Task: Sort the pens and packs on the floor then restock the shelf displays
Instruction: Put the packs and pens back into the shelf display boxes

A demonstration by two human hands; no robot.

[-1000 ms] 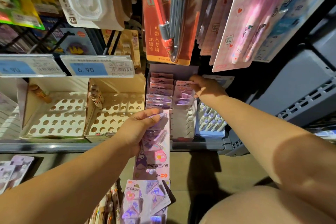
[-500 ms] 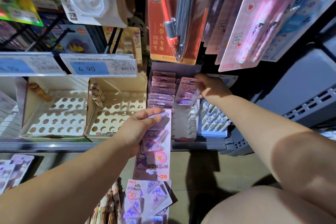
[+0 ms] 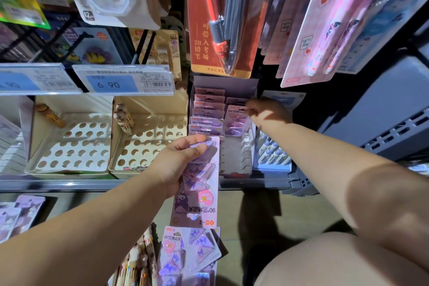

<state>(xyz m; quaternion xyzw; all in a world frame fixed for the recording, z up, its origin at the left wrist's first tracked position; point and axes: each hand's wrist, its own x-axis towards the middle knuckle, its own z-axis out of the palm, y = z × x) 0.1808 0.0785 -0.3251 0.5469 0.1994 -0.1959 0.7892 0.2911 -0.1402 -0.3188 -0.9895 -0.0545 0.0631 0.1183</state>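
Note:
My left hand (image 3: 178, 165) grips a pink blister pack of triangle clips (image 3: 199, 195), held upside down in front of the shelf edge. My right hand (image 3: 267, 114) reaches into the display box (image 3: 232, 160) on the shelf and holds the top of a pink pack (image 3: 236, 121) standing in its right column. The left column holds several like packs (image 3: 206, 114) in a row. More of these packs (image 3: 188, 258) lie on the floor below, next to several pens (image 3: 137, 262).
Two cream pen trays (image 3: 79, 146) with round holes stand left, each with one pen (image 3: 124, 118). A blue pen box (image 3: 271, 153) sits right of the display. Hanging cards (image 3: 220, 18) overhang the shelf. A grey crate (image 3: 376, 127) is at right. More packs (image 3: 16, 216) lie at lower left.
My right hand has stayed at the pack in the right column, shifting slightly. My left hand and its pack have barely moved. The camera has tilted a little.

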